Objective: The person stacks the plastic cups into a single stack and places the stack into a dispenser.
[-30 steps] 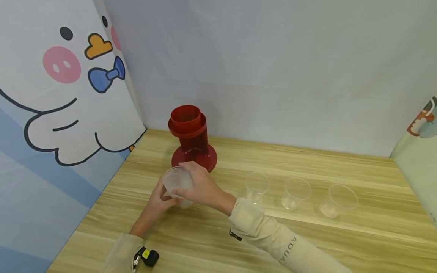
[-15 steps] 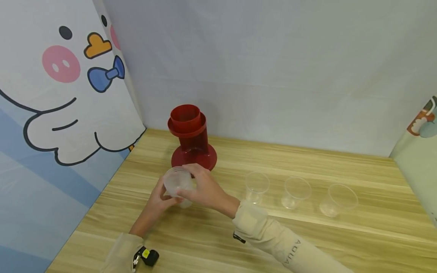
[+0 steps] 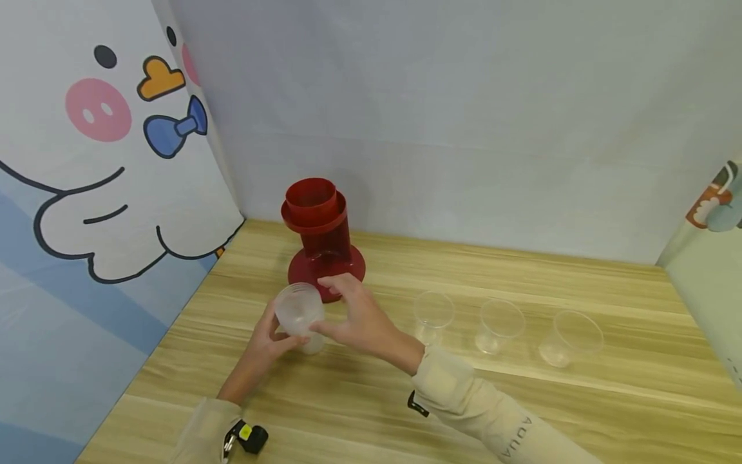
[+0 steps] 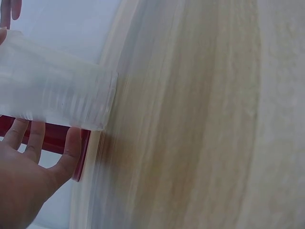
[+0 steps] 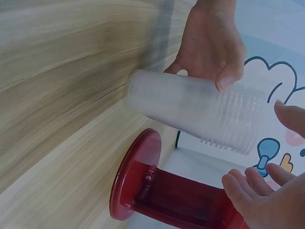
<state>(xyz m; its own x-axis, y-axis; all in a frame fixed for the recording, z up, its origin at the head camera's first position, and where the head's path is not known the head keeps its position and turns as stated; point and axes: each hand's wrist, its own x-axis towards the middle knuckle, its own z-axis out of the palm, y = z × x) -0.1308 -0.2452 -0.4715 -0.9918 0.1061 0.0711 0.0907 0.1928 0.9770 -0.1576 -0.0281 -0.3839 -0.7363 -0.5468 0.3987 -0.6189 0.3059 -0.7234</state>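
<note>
A stack of clear plastic cups [image 3: 298, 312] stands nearly upright on the table at left of centre. Its many nested rims show as ridges in the right wrist view. My left hand [image 3: 268, 345] grips the stack around its side, thumb and fingers on opposite sides. Close to the right of the upper rims is my right hand [image 3: 368, 322], its fingers spread and apart from the cups, as the right wrist view [image 5: 267, 200] also shows. Behind the stack stands a red cup holder [image 3: 324, 238] with a round base and a ringed top.
Three single clear cups stand in a row to the right: a near one [image 3: 433, 316], a middle one [image 3: 500, 325] and a far-right one [image 3: 570, 338]. A wood-grain table [image 3: 359, 412] meets a pale back wall [image 3: 464, 129] and a cartoon-printed left panel [image 3: 133, 193].
My right hand has come off the stack's upper rims, shifting to the right with its fingers spreading. The left hand still holds the stack. The head view has shifted slightly.
</note>
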